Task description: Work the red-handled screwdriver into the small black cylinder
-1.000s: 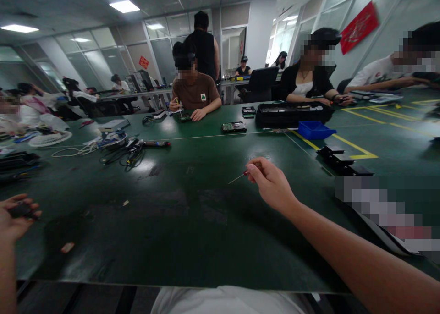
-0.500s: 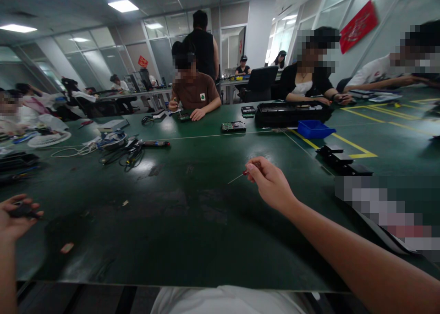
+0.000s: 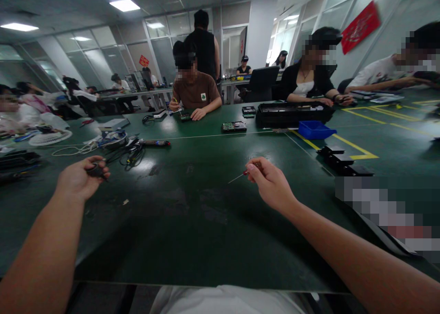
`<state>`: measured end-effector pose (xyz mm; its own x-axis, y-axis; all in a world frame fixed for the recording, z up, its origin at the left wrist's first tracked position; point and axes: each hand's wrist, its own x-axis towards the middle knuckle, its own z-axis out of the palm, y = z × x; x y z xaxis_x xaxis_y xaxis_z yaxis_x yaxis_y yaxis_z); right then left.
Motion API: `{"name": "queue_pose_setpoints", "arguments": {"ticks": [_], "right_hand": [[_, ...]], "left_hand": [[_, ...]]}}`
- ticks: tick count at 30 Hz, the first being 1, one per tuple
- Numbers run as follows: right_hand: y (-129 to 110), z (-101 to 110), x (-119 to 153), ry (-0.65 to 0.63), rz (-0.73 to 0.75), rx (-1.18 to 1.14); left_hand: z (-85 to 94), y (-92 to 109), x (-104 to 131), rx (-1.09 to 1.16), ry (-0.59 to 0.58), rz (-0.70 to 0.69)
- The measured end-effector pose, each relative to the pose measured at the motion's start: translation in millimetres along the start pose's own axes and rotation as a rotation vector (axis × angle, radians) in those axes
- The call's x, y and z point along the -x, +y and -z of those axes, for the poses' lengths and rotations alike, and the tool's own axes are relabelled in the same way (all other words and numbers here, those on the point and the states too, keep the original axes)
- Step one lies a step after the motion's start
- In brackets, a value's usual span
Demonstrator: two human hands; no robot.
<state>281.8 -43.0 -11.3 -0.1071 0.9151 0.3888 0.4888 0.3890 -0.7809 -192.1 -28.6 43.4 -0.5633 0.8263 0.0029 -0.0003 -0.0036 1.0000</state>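
My right hand (image 3: 270, 181) is closed in a pinch round the red handle of a thin screwdriver (image 3: 236, 178), its shaft pointing left and down over the green table (image 3: 192, 254). On the left, my left hand (image 3: 80, 179) is raised above the tabletop, its fingers curled round a small dark rounded object (image 3: 95, 170) with a narrow tip. Its kind I cannot make out, since the fingers cover part of it. A tiny pale scrap (image 3: 125, 202) lies on the table to the right of my left forearm. Both hands are well apart.
Bundled cables (image 3: 129, 151) lie at the left beyond my left hand. A hard drive (image 3: 234, 127), a blue bin (image 3: 315, 129), a long black casing (image 3: 292, 114) and black brackets (image 3: 343, 162) lie farther back. Across the table a person (image 3: 195, 91) handles a circuit board.
My left hand has moved right and away from me, bringing the dark object with it from the left edge. My right hand and the screwdriver have stayed where they were.
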Motion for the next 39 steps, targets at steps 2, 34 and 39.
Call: {"name": "queue_pose_setpoints", "arguments": {"ticks": [2, 34, 39], "right_hand": [[1.1, 0.0, 0.5, -0.004, 0.003, -0.002], [-1.7, -3.6, 7.4, -0.008, 0.058, -0.134], [-5.4, -4.5, 8.3, -0.024, 0.082, -0.058]], "left_hand": [[-31.7, 4.7, 12.8, 0.098, -0.079, 0.058], [-197.6, -76.0, 126.1, -0.529, -0.865, -0.437], [-198.0, -73.6, 129.9, -0.506, -0.869, -0.465]]}}
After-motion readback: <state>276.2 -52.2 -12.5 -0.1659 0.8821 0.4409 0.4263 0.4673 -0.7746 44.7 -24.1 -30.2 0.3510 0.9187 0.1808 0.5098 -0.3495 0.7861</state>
